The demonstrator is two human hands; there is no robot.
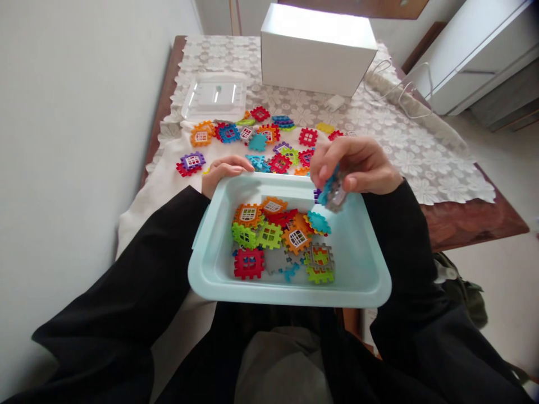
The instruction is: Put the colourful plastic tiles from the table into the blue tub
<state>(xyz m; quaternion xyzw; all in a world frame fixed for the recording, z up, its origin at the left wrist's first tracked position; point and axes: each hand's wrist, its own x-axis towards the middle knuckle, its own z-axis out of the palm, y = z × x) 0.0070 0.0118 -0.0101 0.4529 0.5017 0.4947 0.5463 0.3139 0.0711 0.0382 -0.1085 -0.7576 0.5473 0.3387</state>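
Observation:
A pale blue plastic bin (290,294) is tilted towards me, with several interlocking building tiles in it. Among these are a red tile (249,264), a green window tile (269,235) and an orange window tile (297,234). My left hand (227,168) is closed on the bin's far left rim. Above the far right of the bin, my right hand (356,165) pinches a few tiles, grey and blue (334,193), slightly blurred. Beyond the rim, more tiles lie loose on the cloth, such as a red one (309,137) and a purple one (192,161).
A clear plastic lid (214,96) lies at the table's back left. A large white box (318,50) stands at the back, with a white charger plug (335,103) before it and a cable (406,92) to the right. A wall (84,140) borders the left.

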